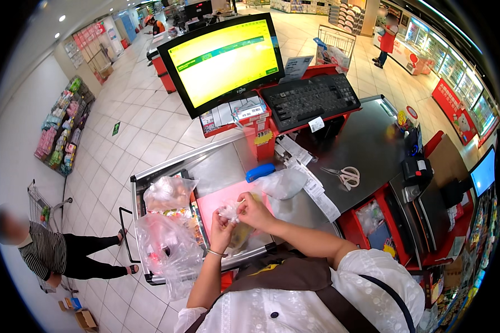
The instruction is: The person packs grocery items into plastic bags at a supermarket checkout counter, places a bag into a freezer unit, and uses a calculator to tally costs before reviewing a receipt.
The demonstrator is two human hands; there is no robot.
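Both my hands are at the gathered neck of a clear plastic bag (241,236), whose body hangs below them with something yellowish inside. My left hand (221,229) grips the bunched plastic from the near left. From the right, the bent fingers of my right hand (253,211) pinch the same neck. Beneath lies a pink sheet (208,204) on the checkout counter. Just beyond my right hand is a blue stapler-like tool (260,172), beside another translucent plastic bag (284,183). To the left sit a filled plastic bag (168,193) and a larger clear bag (166,245).
White-handled scissors (350,178) and long paper receipts (314,187) lie on the right of the counter. A monitor (225,62) and keyboard (310,100) stand on a red mount ahead. A person (46,245) stands left of the counter near a shopping cart (46,204).
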